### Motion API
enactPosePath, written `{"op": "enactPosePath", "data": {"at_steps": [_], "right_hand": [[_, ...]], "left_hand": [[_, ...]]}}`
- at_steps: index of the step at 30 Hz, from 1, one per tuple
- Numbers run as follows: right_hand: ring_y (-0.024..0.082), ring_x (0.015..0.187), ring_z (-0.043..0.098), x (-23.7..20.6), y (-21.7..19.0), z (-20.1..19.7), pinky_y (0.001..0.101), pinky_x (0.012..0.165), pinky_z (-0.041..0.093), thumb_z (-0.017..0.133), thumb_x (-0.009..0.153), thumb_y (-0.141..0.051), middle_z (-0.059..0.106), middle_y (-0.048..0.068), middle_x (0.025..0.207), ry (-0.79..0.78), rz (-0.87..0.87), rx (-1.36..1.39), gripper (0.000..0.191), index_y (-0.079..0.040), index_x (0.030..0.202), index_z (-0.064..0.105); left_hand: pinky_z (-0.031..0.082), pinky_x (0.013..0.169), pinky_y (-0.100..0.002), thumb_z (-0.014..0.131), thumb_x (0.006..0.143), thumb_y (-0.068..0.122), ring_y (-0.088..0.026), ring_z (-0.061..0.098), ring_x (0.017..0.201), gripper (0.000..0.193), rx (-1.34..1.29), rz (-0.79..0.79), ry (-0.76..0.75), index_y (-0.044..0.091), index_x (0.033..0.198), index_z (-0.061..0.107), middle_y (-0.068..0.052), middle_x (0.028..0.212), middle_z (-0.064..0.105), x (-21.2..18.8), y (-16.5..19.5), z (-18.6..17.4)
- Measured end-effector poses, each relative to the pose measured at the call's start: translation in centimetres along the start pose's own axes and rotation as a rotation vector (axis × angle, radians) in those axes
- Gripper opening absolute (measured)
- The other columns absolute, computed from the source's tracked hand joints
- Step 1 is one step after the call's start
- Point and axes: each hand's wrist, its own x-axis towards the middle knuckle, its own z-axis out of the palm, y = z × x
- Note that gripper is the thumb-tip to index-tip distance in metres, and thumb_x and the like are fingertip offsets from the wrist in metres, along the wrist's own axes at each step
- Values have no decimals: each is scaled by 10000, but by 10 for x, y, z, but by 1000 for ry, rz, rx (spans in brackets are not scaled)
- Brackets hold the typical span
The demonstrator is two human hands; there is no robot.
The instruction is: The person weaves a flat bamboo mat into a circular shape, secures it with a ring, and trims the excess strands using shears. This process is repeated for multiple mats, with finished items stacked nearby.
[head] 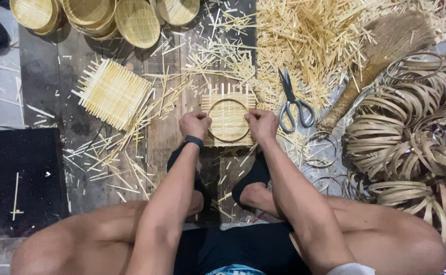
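L hand (pixel 194 125) and R hand (pixel 261 125) each have fingers curled in a closed grip on opposite sides of a thin ring (pixel 228 120), thumbs on top, pinching ring and the woven bamboo mat (pixel 227 97) under it together. L wrist has a dark band.

Ring sits flat on the mat, roughly centred, directly btw the two hands; mat lies on the plank floor (pixel 167 132) just ahead of the person's crossed legs. Mat's loose strip ends stick out past the ring on the far side.

To do this well, imo: keep pressure even on both sides so the ring doesn't slide off centre, hold the weave flat so strips don't spring apart, keep thumbs on the rim rather than inside it.

Outward: scissors (pixel 293 102) lie just R of the mat, near the R hand. A second woven square (pixel 113 93) lies to the L, well apart. Finished round trays (pixel 106 15) stacked at far L top. Big heap of cut bamboo slivers (pixel 315 35) far R top, a broom (pixel 381 56) across it. Coiled bamboo bands (pixel 416 132) piled at R; a few loose rings (pixel 321 149) btw them and the R forearm.
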Motion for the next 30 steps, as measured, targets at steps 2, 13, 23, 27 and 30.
{"op": "enactPosePath", "data": {"at_steps": [2, 13, 23, 27, 30], "right_hand": [[249, 780, 761, 1, 0, -1, 356, 778, 579, 824, 800, -256, 781, 135, 862, -18, 1, -15, 257, -111, 1012, 809], [307, 772, 746, 1, -9, -3, 392, 765, 579, 824, 801, -284, 760, 158, 834, 19, -57, -60, 234, -113, 960, 823], [246, 740, 755, 1, -14, -6, 361, 736, 581, 826, 793, -295, 779, 126, 810, -27, -8, -15, 240, -118, 955, 824], [216, 734, 754, 5, -12, -11, 341, 733, 580, 832, 791, -285, 784, 117, 809, -82, -27, -7, 245, -104, 956, 822], [213, 733, 750, 9, -11, -13, 345, 729, 577, 829, 800, -282, 784, 119, 803, -137, -28, -4, 239, -101, 956, 823]], "left_hand": [[592, 770, -346, 835, 655, 164, -244, 758, 770, 222, -22, -1, -7, 139, 876, 832, -90, 812, 781, 1, 1, -1], [610, 806, -330, 907, 581, 122, -224, 770, 781, 254, -73, -180, -108, 121, 824, 829, -93, 820, 789, 4, 5, -8], [594, 817, -357, 894, 666, 319, -250, 760, 803, 207, 27, -150, -190, 182, 815, 845, -92, 817, 784, 9, 12, -16], [590, 778, -360, 877, 665, 317, -239, 755, 770, 193, -17, -117, -96, 195, 809, 842, -75, 787, 780, 4, 7, -9], [589, 761, -358, 870, 685, 314, -230, 755, 761, 179, -45, -106, -106, 190, 809, 837, -68, 777, 778, 5, 4, -8]]}}
